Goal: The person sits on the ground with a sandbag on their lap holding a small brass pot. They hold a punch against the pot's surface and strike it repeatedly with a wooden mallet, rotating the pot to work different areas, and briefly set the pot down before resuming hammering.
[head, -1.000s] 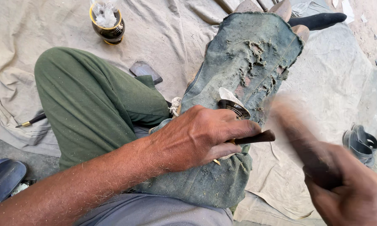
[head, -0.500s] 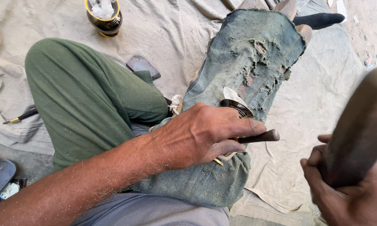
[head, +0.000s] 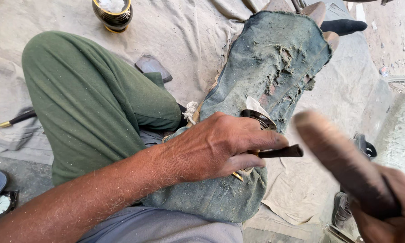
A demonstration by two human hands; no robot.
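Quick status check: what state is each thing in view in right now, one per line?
Left hand: closed around a thin dark tool, pressed on the lap.
Thin dark tool: held level, tip sticking out past the fingers.
Right hand: gripping a wooden mallet.
Wooden mallet: raised, motion-blurred.
Denim cloth: spread over the leg, worn and dusty.
Black pot: upright, white stuff inside.

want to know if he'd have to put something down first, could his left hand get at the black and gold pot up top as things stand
Probably not freely: the left hand is wrapped around a dark tool on the lap cloth, and the bent green-trousered knee lies between it and the pot.
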